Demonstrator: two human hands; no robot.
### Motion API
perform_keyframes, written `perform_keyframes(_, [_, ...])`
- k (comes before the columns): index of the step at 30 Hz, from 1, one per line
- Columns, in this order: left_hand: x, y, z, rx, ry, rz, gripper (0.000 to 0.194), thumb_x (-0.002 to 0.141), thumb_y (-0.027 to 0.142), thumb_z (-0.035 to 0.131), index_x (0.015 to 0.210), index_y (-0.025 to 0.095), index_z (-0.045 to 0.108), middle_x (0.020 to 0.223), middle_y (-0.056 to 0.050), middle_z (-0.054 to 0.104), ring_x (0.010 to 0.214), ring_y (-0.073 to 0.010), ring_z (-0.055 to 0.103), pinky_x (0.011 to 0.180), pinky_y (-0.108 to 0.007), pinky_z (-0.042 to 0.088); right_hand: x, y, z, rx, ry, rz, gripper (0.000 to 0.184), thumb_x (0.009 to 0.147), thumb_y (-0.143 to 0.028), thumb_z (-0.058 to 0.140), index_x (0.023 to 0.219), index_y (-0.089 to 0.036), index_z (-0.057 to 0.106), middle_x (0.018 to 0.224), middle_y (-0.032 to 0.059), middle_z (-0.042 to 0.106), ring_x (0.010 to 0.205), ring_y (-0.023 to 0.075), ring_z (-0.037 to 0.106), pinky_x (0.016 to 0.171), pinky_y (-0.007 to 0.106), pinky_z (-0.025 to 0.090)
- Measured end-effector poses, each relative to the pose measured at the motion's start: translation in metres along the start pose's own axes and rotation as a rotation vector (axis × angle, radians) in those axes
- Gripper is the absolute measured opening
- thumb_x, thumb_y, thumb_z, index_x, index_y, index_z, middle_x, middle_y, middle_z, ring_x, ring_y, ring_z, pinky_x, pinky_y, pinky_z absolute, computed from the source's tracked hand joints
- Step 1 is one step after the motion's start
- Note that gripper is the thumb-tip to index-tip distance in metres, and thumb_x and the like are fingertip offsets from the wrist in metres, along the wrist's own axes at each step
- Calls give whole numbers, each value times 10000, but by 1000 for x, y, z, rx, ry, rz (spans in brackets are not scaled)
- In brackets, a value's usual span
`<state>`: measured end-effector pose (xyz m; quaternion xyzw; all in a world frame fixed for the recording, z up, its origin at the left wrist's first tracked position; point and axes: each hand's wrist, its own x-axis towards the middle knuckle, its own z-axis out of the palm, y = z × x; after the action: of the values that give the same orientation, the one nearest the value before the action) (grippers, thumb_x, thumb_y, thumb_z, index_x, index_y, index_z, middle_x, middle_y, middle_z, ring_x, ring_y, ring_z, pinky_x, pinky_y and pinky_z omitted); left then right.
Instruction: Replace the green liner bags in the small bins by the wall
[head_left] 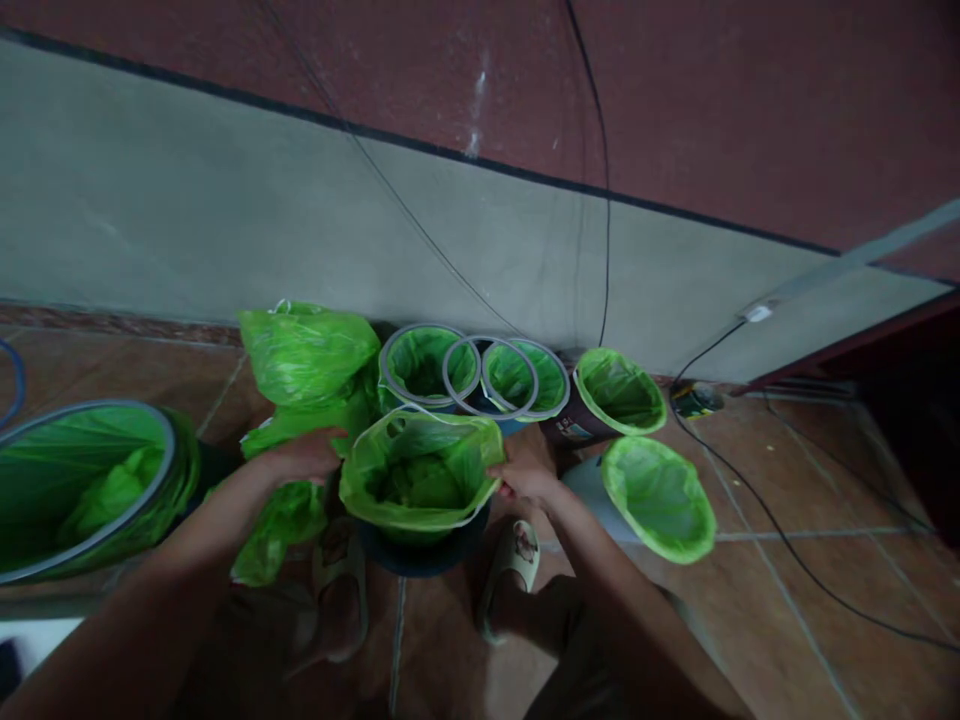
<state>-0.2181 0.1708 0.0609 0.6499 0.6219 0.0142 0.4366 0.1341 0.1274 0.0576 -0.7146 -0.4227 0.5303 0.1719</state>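
Observation:
A green trash bag point(420, 480) sits in the dark trash bin point(424, 560) between my feet, its mouth spread above the bin's rim. My right hand point(525, 470) pinches the bag's edge on the right side. At the left, my left hand point(304, 457) has its fingers stretched toward the bag's edge, with nothing visible in them; whether the fingertips touch the plastic is hard to see. More green plastic point(281, 530) hangs or lies below that hand. A loose grey ring point(448, 385) rests across two lined bins behind.
Along the wall stand a grey-rimmed bin point(384, 365), another lined bin point(562, 395) and a brown bin point(574, 425). A pale bin point(600, 495) leans right. A full green bag point(307, 350) is behind left; a large lined bin point(169, 470) is nearer. A black cable point(780, 575) crosses the floor.

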Motion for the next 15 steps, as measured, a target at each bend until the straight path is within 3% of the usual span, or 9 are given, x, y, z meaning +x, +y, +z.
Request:
perform_keyframes(3, [-1,-11,-18,216,19,-46,310,661,291,581,948,207,663,828,-62,713,769,-239,669,563,-286,459,5,2,-9,-18,26,62,104,791,-236,668,825,-146,627,465,-20,562,364,97,508,366,191,443])
perform_keyframes(6, [-9,-2,-18,339,91,-8,259,686,295,575,898,165,649,893,-109,706,837,-285,653,674,-348,479,5,4,-10,-85,97,71,298,807,-402,682,961,-152,633,475,-11,575,378,119,538,367,207,450])
perform_keyframes(8, [-19,15,-5,390,87,81,248,725,304,557,901,146,634,904,-120,700,873,-290,642,745,-364,475,1,4,-7,-141,128,59,367,815,-490,655,973,-159,641,501,9,596,395,135,559,366,217,448])
perform_keyframes(11, [-37,43,29,370,-31,209,285,711,343,613,954,196,625,938,-76,702,886,-260,651,755,-328,480,-5,7,2,-179,100,56,394,808,-543,644,910,-164,668,572,45,637,435,155,588,367,230,447])
perform_keyframes(15, [-46,57,78,508,-50,363,529,633,260,700,1145,186,593,1178,-147,647,1116,-333,593,948,-428,445,-9,16,14,-44,-18,-4,292,787,-411,701,987,-200,678,758,52,707,522,173,634,385,235,466])
